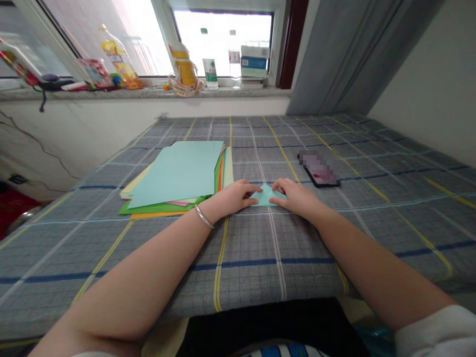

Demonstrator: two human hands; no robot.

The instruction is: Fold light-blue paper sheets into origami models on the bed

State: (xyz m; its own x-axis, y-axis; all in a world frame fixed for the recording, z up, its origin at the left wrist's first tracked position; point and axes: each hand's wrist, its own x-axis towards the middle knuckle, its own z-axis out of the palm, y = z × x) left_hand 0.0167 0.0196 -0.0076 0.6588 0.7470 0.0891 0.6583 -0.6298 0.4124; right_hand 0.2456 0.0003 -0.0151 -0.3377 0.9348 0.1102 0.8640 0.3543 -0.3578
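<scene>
A small folded sheet of light blue paper (266,196) lies on the plaid cloth between my hands, its shape roughly a low triangle. My left hand (236,196) grips its left side, thumb and fingers closed on the edge; a silver bangle (204,217) circles that wrist. On the other side my right hand (295,195) pinches the right part of the paper the same way. Just left of my left hand is a stack of coloured paper (178,171), with a light blue sheet on top and green, orange, yellow and pink edges showing beneath.
A phone (319,169) lies to the right beyond my right hand. The plaid cloth (253,277) covers the whole surface. On the windowsill (145,93) stand a yellow-labelled bottle (118,57), a yellow cup (185,67), a tube (210,73) and boxes (254,64). A grey curtain (334,54) hangs at right.
</scene>
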